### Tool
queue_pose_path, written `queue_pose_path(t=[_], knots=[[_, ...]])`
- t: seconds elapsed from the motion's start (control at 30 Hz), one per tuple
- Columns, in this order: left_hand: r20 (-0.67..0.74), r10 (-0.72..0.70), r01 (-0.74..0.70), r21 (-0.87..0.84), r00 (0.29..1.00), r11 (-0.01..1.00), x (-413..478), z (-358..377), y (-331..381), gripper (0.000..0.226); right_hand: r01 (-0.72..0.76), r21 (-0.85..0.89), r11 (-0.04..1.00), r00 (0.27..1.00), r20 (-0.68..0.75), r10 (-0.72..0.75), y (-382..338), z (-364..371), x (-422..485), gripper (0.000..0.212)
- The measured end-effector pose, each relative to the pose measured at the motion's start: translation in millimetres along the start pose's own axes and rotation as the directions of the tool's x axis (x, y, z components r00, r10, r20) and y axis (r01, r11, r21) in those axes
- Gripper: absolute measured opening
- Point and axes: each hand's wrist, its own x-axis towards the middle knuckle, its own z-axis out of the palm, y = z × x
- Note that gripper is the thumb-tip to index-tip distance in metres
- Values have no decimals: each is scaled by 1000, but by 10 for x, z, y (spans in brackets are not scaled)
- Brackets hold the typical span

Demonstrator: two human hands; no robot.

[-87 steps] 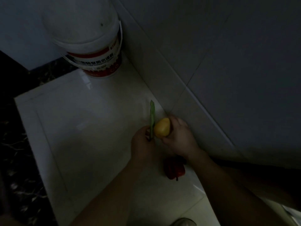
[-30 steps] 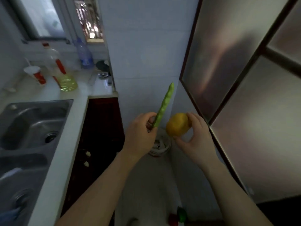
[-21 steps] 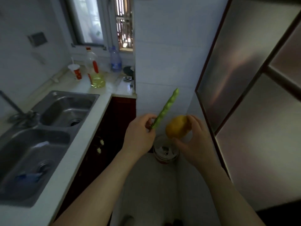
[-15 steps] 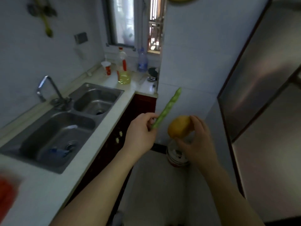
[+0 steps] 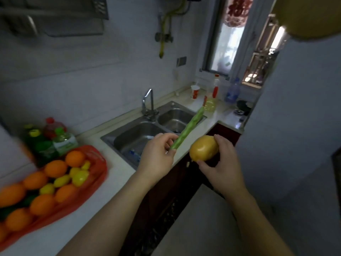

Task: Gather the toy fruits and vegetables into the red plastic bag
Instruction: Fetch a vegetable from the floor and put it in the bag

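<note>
1. Nearby, the red bag [image 5: 97,163] lies on the counter [image 5: 118,174], holding oranges [image 5: 55,168] and lemons [image 5: 80,177].
2. Left hand [image 5: 156,159] pinches the bean pod [image 5: 188,128] at its lower end — right hand [image 5: 221,167] clamps the yellow fruit [image 5: 203,148] between curled fingers and thumb, right of the bag.
3. Beyond them — the sink [image 5: 132,137].

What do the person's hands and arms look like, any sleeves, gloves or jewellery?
The left hand and right hand are bare: no gloves, rings or watch visible. The left forearm and right forearm show no sleeves.
</note>
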Motion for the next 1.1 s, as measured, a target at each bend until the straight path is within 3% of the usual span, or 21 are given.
queue_pose_path(t=[0.6,1.1], knots=[[-249,-197,244,176,948,954,-891,-2778,-1808,32,197,203,959,951,199,-238,-2399,2231,-339,85],[-285,-436,509,279,854,815,-933,-3043,-2815,34,158,266,951,874,410,-260,-2485,3466,53,86]])
